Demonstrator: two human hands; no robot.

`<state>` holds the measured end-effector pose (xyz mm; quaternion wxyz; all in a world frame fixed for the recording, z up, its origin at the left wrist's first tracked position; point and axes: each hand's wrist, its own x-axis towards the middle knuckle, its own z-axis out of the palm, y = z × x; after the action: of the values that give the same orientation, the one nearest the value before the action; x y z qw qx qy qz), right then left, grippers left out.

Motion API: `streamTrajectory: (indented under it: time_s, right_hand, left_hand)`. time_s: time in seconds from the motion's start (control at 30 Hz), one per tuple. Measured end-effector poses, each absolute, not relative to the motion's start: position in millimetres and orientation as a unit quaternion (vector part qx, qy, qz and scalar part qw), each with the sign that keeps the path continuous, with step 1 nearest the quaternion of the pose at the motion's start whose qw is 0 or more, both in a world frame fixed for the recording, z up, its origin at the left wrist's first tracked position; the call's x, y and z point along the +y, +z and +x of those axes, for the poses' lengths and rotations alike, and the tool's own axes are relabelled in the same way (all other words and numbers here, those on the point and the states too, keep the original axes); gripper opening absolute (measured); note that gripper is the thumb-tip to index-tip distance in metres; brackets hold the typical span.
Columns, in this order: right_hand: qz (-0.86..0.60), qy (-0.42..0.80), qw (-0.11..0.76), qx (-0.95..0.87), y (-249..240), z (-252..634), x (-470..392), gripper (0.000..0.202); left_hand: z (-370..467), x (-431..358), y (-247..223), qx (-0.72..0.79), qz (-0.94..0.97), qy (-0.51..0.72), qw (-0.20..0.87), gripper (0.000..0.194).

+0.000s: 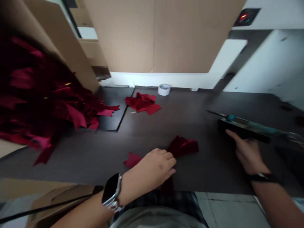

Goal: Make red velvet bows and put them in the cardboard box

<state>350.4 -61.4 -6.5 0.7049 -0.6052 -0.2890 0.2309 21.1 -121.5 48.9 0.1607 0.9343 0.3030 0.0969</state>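
Over a dark red ribbon bow [183, 146] on the dark table, my left hand [159, 163] has its fingers closed on the bow's middle. One notched ribbon tail [132, 160] sticks out to the left of the hand, and the pinched part is hidden under my fingers. At the right, my right hand [248, 152] is closed at the near side of a black block [242, 131], its thumb along the edge; some fingers are hidden. A soldering iron [249, 124] with a teal handle lies along the block, tip pointing left.
A big heap of red ribbon bows [54, 95] fills the left, spilling onto a black panel [110, 122]. A crumpled red bow [143, 103] and a white tape roll [164, 89] sit farther back. Cardboard [154, 38] stands behind, and a lit red switch [247, 16] is upper right.
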Motion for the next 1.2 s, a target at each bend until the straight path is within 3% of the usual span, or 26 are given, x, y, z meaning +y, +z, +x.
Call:
streamTrajectory:
  time_s: [0.1, 0.23, 0.33, 0.63, 0.93, 1.2]
  right_hand:
    - [-0.596, 0.238, 0.708, -0.296, -9, 349, -63, 0.051]
    - [-0.610, 0.207, 0.694, -0.324, -15, 359, -56, 0.044]
    - [-0.610, 0.197, 0.687, -0.343, -18, 366, -53, 0.042]
    - [-0.615, 0.224, 0.658, -0.371, -16, 364, -57, 0.054]
    - [-0.741, 0.194, 0.523, -0.374, -22, 371, -58, 0.057]
    - [-0.781, 0.155, 0.444, -0.412, -31, 376, -50, 0.063]
  left_hand:
    - [28, -125, 40, 0.323, 0.931, 0.119, 0.124, 0.016]
    - [29, -117, 28, 0.272, 0.939, 0.202, 0.067, 0.031]
    - [30, -109, 27, 0.255, 0.937, 0.231, 0.058, 0.032]
    - [34, -121, 29, 0.321, 0.932, 0.163, 0.028, 0.021]
    - [38, -127, 24, 0.450, 0.884, 0.114, 0.055, 0.012]
    - [57, -131, 31, 0.392, 0.920, -0.012, -0.008, 0.017]
